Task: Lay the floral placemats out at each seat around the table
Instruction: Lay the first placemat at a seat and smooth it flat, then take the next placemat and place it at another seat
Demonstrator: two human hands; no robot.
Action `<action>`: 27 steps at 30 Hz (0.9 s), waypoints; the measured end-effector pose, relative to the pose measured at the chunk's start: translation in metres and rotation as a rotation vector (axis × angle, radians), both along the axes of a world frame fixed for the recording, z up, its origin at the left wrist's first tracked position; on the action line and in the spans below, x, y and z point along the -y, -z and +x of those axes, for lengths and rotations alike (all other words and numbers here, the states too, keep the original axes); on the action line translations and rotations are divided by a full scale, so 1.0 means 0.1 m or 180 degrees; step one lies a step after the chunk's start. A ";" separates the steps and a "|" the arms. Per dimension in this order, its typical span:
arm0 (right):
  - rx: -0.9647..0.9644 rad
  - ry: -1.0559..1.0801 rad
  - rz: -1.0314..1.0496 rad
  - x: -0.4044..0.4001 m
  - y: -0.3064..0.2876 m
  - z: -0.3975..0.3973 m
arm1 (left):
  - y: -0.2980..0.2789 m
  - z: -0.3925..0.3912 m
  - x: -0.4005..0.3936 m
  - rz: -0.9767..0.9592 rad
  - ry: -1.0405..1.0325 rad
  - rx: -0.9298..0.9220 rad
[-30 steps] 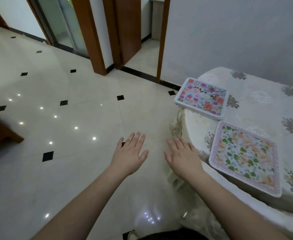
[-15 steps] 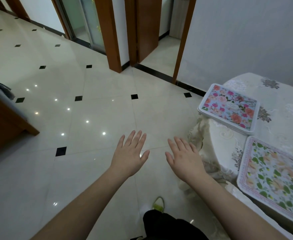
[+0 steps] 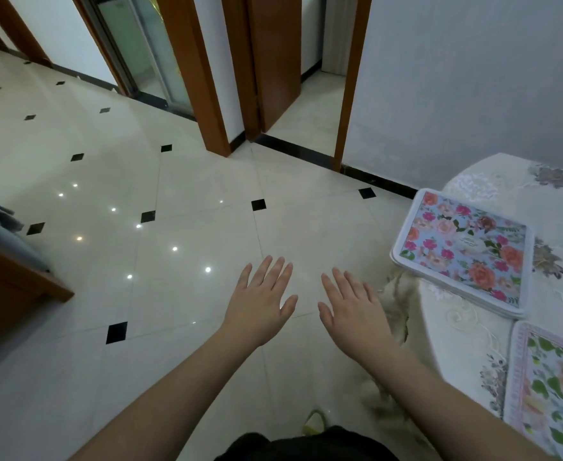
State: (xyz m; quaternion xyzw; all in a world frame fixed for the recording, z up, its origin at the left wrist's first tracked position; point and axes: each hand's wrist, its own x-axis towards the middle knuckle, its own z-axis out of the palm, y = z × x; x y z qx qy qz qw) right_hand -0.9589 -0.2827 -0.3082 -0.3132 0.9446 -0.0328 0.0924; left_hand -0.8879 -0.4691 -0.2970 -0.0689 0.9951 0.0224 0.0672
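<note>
A stack of blue placemats with pink and orange roses (image 3: 463,252) lies at the left edge of the round table (image 3: 559,207), which wears a cream embroidered cloth. A single placemat with green leaves and peach flowers (image 3: 549,390) lies flat at the near seat, cut off by the frame's right edge. My left hand (image 3: 262,302) and my right hand (image 3: 353,309) are stretched out palm down over the floor, left of the table, with straight fingers and nothing in them. Neither hand touches a placemat.
Glossy cream floor tiles with black diamond insets (image 3: 117,332) spread to the left. A wooden piece of furniture with a grey cushion (image 3: 11,274) stands at the far left. Brown door frames (image 3: 200,71) and an open doorway lie ahead; a grey wall (image 3: 473,78) stands behind the table.
The view has swung left, so the table and both placemats slid toward the right edge. My hands stay open and side by side over the floor.
</note>
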 end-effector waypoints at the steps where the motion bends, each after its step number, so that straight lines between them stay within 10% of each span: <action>1: 0.0015 0.0021 0.0008 0.04 0.00 -0.09 | -0.01 -0.09 0.03 -0.0007 0.0019 0.0013; 27: 0.0147 0.1766 0.0025 1.07 0.01 -2.19 | 0.12 -3.12 1.27 0.0062 0.1726 -0.0071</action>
